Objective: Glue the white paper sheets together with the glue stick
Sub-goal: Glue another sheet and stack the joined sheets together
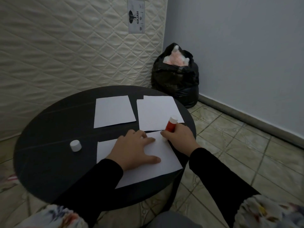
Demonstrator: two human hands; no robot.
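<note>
Your left hand (pixel 134 149) covers the middle of the near paper sheet (pixel 164 155), so you can't check that patch. The glue stick (pixel 170 125): lower end buried in your right hand (pixel 178 137); tip on the paper or not, can't tell. Right-hand far sheet (pixel 158 111): one sheet or a stack, unclear. Mattress label (pixel 136 17): small print too blurred to read. Black bag (pixel 175 79): pink-white contents indistinct. Both your sleeves run off the bottom edge.

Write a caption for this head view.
Left hand pins paper sheet; right hand rubs glue stick along it.
</note>
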